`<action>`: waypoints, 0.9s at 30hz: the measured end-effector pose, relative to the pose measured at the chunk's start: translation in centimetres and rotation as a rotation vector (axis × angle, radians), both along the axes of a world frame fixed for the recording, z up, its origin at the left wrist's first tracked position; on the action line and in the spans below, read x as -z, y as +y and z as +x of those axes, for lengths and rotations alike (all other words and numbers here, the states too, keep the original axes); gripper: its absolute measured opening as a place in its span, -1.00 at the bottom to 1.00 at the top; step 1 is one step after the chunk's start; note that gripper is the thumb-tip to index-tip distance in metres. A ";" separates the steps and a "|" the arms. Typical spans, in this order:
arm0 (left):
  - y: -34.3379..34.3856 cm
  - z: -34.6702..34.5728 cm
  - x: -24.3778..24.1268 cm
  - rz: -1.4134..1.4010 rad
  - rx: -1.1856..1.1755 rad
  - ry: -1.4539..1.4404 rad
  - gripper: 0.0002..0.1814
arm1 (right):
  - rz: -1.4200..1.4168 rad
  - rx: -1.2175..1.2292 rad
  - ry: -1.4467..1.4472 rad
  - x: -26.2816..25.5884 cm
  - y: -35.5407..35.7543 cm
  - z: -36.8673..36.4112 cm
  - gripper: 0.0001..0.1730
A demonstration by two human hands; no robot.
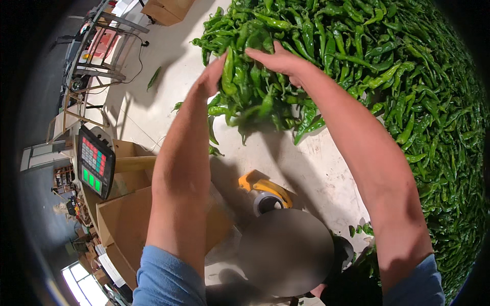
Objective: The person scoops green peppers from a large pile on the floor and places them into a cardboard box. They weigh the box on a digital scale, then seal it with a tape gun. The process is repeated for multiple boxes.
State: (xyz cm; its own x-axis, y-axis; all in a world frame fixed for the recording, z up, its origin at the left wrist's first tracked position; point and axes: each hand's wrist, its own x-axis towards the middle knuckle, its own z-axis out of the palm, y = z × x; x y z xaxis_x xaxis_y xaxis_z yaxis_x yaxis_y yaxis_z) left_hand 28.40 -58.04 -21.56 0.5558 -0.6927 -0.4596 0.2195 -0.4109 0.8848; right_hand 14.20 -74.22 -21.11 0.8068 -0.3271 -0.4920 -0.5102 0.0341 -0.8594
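Observation:
Long green peppers (425,99) lie in a large heap over the pale floor, from the top centre down the right side. Both my arms, in blue sleeves, reach to the heap's near left edge. My left hand (214,76) is at the left side of a bunch of peppers (245,82), its fingers mostly hidden behind them. At the right side of the same bunch, my right hand (277,59) has its thumb and fingers spread against the peppers. Several peppers under the hands are blurred. I cannot tell how firmly either hand holds them.
A yellow tape dispenser (268,187) lies on the floor below the hands. An open cardboard box (126,214) and a scale's keypad display (95,162) stand at left. One loose pepper (154,78) lies near a metal-framed table (95,57). Another carton (168,11) is at top.

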 end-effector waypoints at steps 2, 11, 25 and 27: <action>1.4 -1.5 -0.1 0.039 -0.114 0.183 -0.29 | 0.102 -0.023 0.063 -2.1 1.9 -1.6 0.52; 0.1 -22.3 -2.1 -0.515 -0.384 0.601 -0.48 | 0.214 0.053 -0.046 -4.9 1.8 -17.7 0.36; 7.1 -28.7 -32.6 -0.589 -0.221 0.112 -0.14 | 0.000 0.417 -0.751 -32.4 13.4 -27.0 0.18; 10.6 -25.4 -35.6 -0.540 -0.160 -0.067 -0.11 | 0.032 0.390 -0.862 -36.6 18.3 -25.6 0.17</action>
State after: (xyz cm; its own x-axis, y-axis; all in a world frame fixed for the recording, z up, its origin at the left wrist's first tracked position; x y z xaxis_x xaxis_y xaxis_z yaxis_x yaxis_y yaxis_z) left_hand 3.03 -47.47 14.08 0.6889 -0.7245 -0.0236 0.1777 0.1372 0.9745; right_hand -11.35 -55.88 15.45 0.7328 -0.6475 0.2092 0.3526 0.0984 -0.9306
